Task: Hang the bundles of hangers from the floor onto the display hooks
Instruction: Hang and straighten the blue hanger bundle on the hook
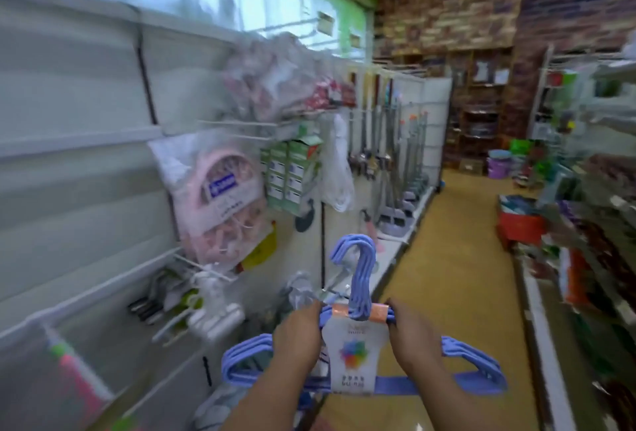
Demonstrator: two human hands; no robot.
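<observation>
A bundle of blue plastic hangers [358, 269] with a white paper label and an orange band is held upright in front of me, hooks pointing up. My left hand [300, 336] grips its left shoulder beside the label. My right hand [414, 337] grips the right shoulder by the orange band. The bundle hangs over the aisle floor, right of the white slatted display wall [79, 162]. A bare white display hook [241, 125] juts from that wall, higher up and to the left. The picture is blurred by motion.
Pink clip racks in plastic [220, 196], green boxes [292, 172] and mops [389, 141] hang along the left wall. White hangers [210, 313] hang lower on it. A yellow-brown aisle floor [457, 258] runs ahead. Stocked shelves [592, 224] line the right side.
</observation>
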